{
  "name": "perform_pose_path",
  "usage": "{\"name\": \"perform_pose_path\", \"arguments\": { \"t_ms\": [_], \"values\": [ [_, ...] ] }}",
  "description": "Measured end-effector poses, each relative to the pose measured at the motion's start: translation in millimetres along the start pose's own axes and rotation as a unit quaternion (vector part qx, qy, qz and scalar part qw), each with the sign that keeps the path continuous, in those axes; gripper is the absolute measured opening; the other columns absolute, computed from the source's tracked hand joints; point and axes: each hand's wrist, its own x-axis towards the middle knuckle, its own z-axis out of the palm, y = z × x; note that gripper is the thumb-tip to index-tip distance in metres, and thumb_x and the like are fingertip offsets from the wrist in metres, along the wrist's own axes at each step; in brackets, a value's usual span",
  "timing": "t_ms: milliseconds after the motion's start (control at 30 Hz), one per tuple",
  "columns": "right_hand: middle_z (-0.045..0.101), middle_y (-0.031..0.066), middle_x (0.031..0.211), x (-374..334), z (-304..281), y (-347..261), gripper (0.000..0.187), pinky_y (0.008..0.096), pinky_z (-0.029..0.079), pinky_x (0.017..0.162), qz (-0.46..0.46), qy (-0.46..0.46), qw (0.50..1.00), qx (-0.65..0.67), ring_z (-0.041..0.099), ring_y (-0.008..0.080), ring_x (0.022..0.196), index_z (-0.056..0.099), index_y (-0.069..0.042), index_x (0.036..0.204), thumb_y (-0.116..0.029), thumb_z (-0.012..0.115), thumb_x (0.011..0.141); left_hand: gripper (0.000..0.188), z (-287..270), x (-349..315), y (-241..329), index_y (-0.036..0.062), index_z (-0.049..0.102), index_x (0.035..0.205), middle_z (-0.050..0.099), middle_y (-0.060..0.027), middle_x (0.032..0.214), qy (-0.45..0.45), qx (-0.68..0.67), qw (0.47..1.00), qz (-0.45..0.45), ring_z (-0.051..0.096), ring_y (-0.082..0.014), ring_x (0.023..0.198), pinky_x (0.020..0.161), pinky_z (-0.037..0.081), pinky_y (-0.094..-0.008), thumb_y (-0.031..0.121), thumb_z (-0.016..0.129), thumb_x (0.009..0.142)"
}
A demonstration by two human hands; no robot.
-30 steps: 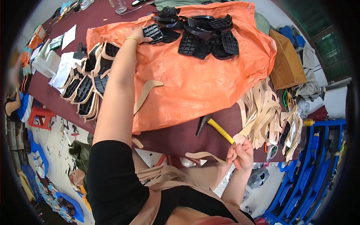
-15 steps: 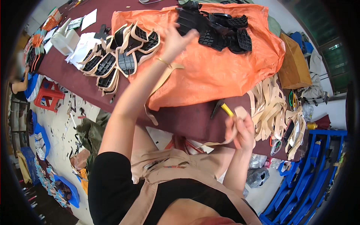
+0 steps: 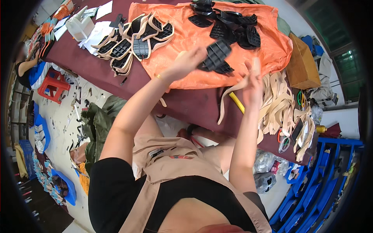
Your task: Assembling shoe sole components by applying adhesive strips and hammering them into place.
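Observation:
In my left hand (image 3: pixel 190 60) is a black gridded sole piece (image 3: pixel 216 55), held up over the orange plastic sheet (image 3: pixel 186 79). My right hand (image 3: pixel 253 83), a little blurred, grips one end of a beige strip (image 3: pixel 225 103) that hangs in a curve over the table's near edge. Below the held sole, another dark piece (image 3: pixel 224 69) shows on the sheet. Farther back lies a heap of loose black soles (image 3: pixel 235 33). To the left, several soles (image 3: pixel 140 47) with beige strips round their rims lie overlapping. A yellow handle (image 3: pixel 237 103) is partly hidden by my right forearm.
A pile of beige strips (image 3: pixel 276 103) covers the table's right side, with scissors (image 3: pixel 284 144) near it. Beyond stand a cardboard box (image 3: pixel 305 62) and a blue rack (image 3: pixel 311 190). At left are a white jug (image 3: pixel 79 27), a red stool (image 3: pixel 53 86) and another person (image 3: pixel 25 70).
My left hand has come back from the heap toward the middle, carrying a black sole. My right hand has risen and moved forward with the beige strip.

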Motion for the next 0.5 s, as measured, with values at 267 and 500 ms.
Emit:
{"name": "perform_pose_path", "arguments": {
  "t_ms": [267, 500],
  "values": [
    [0.054, 0.0158, 0.070, -93, -50, -40, 0.018, 0.0287, 0.046, 0.039, 0.086, -0.361, 0.921, 0.119, 0.052, 0.0173, 0.045, 0.051, -0.003, 0.102, -0.014, 0.058, 0.088, 0.028, 31, -119, 79, 0.0050, 0.062, 0.103, 0.065, -0.0031, 0.091, -0.110, -0.121, 0.984, -0.077, 0.061, -0.0108, 0.079, 0.073, 0.050, -0.0234, -0.004, 0.067, 0.077],
    [0.060, 0.0096, 0.087, -128, -8, -3, 0.014, 0.0236, 0.047, 0.048, 0.196, -0.223, 0.954, -0.032, 0.057, 0.0134, 0.061, 0.058, 0.001, 0.094, -0.012, 0.058, 0.089, 0.022, 58, -151, 67, 0.0015, 0.062, 0.103, 0.065, -0.0046, 0.091, -0.098, -0.329, 0.926, -0.159, 0.061, -0.0109, 0.084, 0.074, 0.051, -0.0249, 0.005, 0.066, 0.082]
  ]
}}
